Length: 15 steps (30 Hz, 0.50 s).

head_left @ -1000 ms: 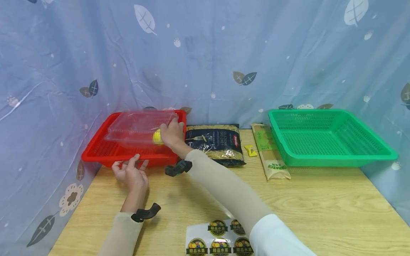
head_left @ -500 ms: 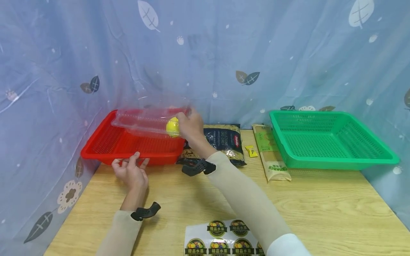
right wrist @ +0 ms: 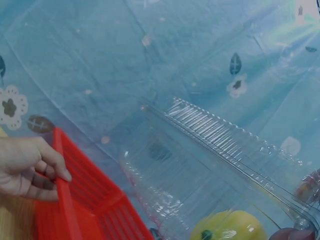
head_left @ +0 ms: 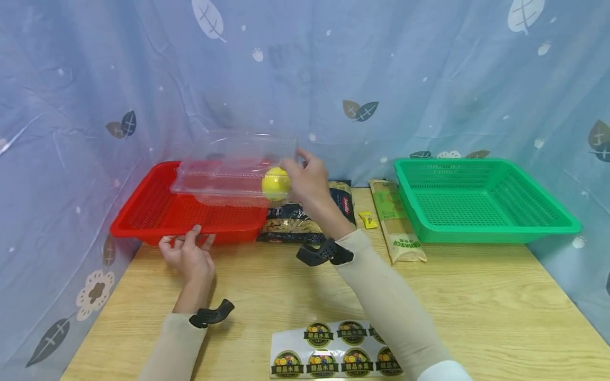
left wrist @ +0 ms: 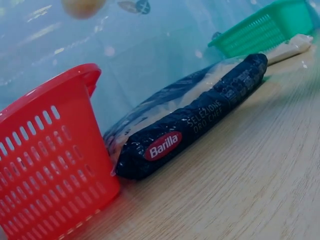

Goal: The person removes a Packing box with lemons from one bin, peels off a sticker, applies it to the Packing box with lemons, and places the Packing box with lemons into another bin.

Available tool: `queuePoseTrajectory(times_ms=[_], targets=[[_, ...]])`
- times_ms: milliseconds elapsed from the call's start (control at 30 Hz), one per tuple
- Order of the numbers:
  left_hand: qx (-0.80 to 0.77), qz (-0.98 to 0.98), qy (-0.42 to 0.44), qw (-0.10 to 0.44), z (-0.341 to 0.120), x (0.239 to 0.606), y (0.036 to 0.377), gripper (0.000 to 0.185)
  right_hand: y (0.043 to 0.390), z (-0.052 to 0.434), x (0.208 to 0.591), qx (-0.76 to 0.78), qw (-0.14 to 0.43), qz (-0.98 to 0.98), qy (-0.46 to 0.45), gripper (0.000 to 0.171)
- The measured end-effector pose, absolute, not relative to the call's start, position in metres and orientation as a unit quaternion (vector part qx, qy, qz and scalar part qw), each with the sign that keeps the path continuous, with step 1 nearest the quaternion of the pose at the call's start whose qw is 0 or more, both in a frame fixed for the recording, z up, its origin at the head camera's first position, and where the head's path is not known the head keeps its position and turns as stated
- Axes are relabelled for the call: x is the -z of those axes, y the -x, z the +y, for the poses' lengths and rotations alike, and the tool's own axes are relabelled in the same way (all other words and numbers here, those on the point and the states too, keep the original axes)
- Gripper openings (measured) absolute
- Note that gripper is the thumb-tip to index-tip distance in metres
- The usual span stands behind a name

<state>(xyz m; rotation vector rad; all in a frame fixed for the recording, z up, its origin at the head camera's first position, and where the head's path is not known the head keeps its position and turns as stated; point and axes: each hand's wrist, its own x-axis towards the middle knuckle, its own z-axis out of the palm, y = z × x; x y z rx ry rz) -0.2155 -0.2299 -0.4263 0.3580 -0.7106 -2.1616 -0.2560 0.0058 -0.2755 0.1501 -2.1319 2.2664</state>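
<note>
Above table (head_left: 286,286), right hand (head_left: 310,177) grips clear box (head_left: 229,172); left hand (head_left: 188,259) holds red basket (head_left: 143,211).

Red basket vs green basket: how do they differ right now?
The red basket sits at the table's left end; the green basket sits at the right. The left hand grips the red basket's front rim; no hand touches the green basket. The right hand holds a clear clamshell box with a yellow fruit above the red basket; nothing hangs over the green one. Both are shallow perforated plastic trays that look empty.
</note>
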Motion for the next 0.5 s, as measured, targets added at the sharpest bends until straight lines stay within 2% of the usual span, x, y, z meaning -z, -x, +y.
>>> queuePoseTrajectory(times_ms=[300, 500], targets=[[0.856, -0.3, -0.15, 0.393, -0.23, 0.426, 0.216, 0.057, 0.242, 0.058, 0.263, -0.749, 0.02, -0.659, -0.063, 0.069], [0.857, -0.295, -0.164, 0.39, -0.232, 0.426, 0.216, 0.05, 0.23, 0.087, 0.263, -0.719, 0.031, -0.691, -0.063, 0.066]])
